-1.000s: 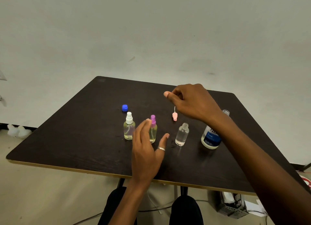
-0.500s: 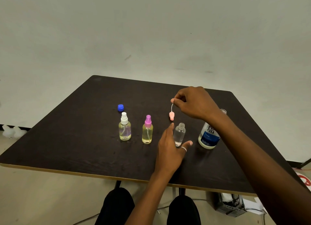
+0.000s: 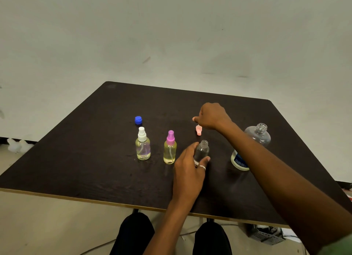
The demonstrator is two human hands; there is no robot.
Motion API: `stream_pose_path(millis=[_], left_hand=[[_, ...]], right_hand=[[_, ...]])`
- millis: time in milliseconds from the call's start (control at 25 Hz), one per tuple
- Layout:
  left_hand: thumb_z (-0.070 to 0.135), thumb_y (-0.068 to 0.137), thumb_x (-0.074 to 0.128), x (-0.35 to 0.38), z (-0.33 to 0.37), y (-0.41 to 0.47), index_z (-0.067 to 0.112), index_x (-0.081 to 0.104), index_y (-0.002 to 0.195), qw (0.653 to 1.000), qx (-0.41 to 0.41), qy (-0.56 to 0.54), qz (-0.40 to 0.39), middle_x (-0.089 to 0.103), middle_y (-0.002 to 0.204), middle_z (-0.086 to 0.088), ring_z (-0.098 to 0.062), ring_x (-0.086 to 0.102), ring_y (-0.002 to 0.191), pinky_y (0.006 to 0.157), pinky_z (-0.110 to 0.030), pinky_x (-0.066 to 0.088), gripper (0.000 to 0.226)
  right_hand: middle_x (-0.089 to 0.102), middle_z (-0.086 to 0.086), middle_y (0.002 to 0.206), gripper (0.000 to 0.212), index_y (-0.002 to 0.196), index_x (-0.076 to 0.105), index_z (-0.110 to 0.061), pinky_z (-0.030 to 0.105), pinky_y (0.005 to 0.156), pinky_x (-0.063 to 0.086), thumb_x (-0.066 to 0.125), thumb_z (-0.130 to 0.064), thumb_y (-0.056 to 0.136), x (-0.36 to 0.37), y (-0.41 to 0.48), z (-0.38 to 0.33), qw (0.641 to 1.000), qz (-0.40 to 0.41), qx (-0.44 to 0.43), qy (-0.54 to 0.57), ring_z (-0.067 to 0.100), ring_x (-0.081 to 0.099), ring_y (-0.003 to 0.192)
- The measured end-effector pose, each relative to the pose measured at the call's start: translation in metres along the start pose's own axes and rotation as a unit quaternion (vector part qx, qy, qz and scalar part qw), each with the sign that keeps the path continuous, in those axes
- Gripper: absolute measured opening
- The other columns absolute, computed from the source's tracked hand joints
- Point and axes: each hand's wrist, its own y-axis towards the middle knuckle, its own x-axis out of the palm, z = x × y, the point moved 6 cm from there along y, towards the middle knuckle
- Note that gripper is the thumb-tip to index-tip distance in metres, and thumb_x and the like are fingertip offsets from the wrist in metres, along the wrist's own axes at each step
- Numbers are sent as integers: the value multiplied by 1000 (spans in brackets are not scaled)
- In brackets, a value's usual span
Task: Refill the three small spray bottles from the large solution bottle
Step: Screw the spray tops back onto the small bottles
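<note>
Three small bottles stand in a row on the dark table point(image 3: 76, 159). The white-capped bottle point(image 3: 143, 144) and the pink-capped bottle point(image 3: 170, 148) hold yellowish liquid. The third small bottle point(image 3: 202, 151) is clear and uncapped; my left hand point(image 3: 188, 171) wraps around its lower body. My right hand point(image 3: 212, 116) pinches the tube of the peach spray cap point(image 3: 198, 130), which hangs nozzle down just above the table behind the open bottle. The large solution bottle point(image 3: 255, 140) stands uncapped at the right, partly hidden by my right forearm.
A blue cap point(image 3: 138, 120) lies behind the white-capped bottle. The table's front edge runs close to my knees point(image 3: 211, 237). A wall rises behind the table, and some clutter and cables lie on the floor at the lower right.
My left hand has moved right, from the pink-capped bottle to the open clear bottle, and closed around it. My right hand has lowered the peach spray cap toward the table.
</note>
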Motion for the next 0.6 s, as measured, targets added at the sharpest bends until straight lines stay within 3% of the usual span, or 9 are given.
stream_pose_path(millis=[240, 400, 600], left_hand=[[25, 89, 74, -2, -2, 0, 19, 58, 135, 1000, 22, 0, 2, 65, 125, 8, -2, 60, 116, 96, -24, 52, 49], [25, 89, 74, -4, 0, -1, 18, 58, 133, 999, 34, 4, 5, 66, 123, 7, -3, 61, 113, 94, -25, 53, 48], [26, 88, 75, -4, -3, 0, 21, 58, 133, 1000, 26, -1, -1, 66, 122, 8, -4, 62, 112, 93, -27, 53, 48]], right_hand=[[64, 7, 79, 36, 73, 56, -13, 39, 74, 57, 72, -45, 81, 35, 1, 9, 998, -36, 32, -32, 25, 64, 78], [64, 10, 91, 26, 89, 64, -8, 38, 71, 55, 73, -30, 81, 39, -2, 13, 999, -18, 31, -39, 31, 64, 85], [65, 13, 90, 19, 91, 67, -8, 43, 75, 57, 65, -22, 78, 13, -9, 4, 999, 27, 9, -44, 35, 64, 84]])
